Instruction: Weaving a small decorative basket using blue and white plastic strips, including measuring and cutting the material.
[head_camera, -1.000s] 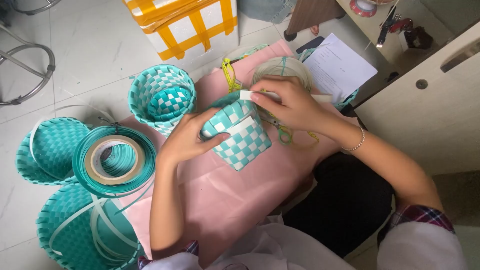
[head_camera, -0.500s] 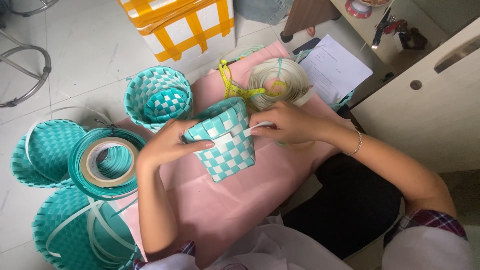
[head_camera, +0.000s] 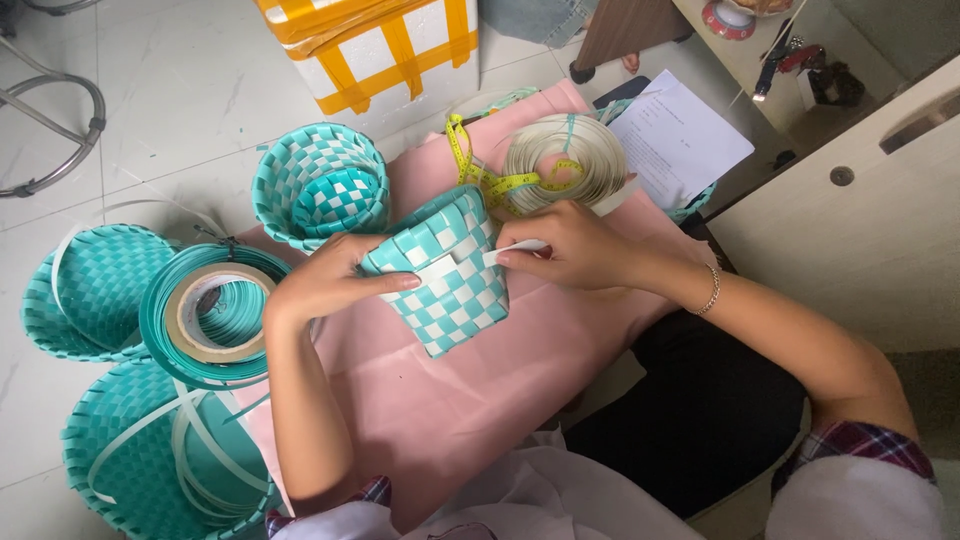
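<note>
A small teal-and-white woven basket (head_camera: 452, 280) lies tilted on a pink cloth (head_camera: 450, 400) over my lap. My left hand (head_camera: 325, 280) grips the basket's left side, thumb across its front. My right hand (head_camera: 565, 245) pinches a white plastic strip (head_camera: 510, 253) at the basket's upper right edge, where it threads into the weave. Behind my right hand sits a coil of white strip (head_camera: 565, 155) with a yellow measuring tape (head_camera: 480, 170) draped over it.
Another woven basket (head_camera: 320, 185) stands on the floor beyond the cloth. A teal strip roll with tape inside (head_camera: 205, 310) and flat woven pieces (head_camera: 85, 290) lie at left. A white box with yellow tape (head_camera: 370, 50), papers (head_camera: 680, 140) and a cabinet (head_camera: 850, 200) surround.
The basket has been lowered and turned toward me. My right hand has pulled the white strip through its rim, moving from behind the basket to its right edge.
</note>
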